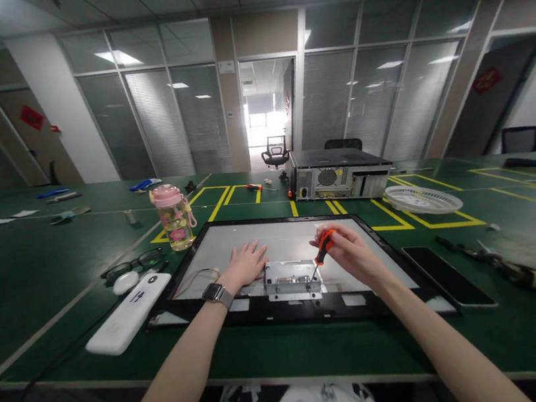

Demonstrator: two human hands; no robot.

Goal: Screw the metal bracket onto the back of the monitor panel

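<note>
A flat panel with a black frame (pixel 271 220) and a grey back lies on the green table. On its near half sits a silver metal bracket (pixel 291 279) with screws. My left hand (pixel 244 264) rests with spread fingers on the panel, just left of the bracket, a watch on its wrist. My right hand (pixel 347 246) is closed on an orange and black screwdriver (pixel 324 247), which tilts so that its shaft points down at the bracket's right part. Whether the tip sits in a screw is too small to tell.
Left of the panel are a pink-lidded bottle (pixel 174 221), glasses (pixel 130 265) and a white power bank (pixel 129 314). A phone (pixel 448 275) and cables lie right. Behind stand a computer case (pixel 339 174) and a white basket (pixel 422 199).
</note>
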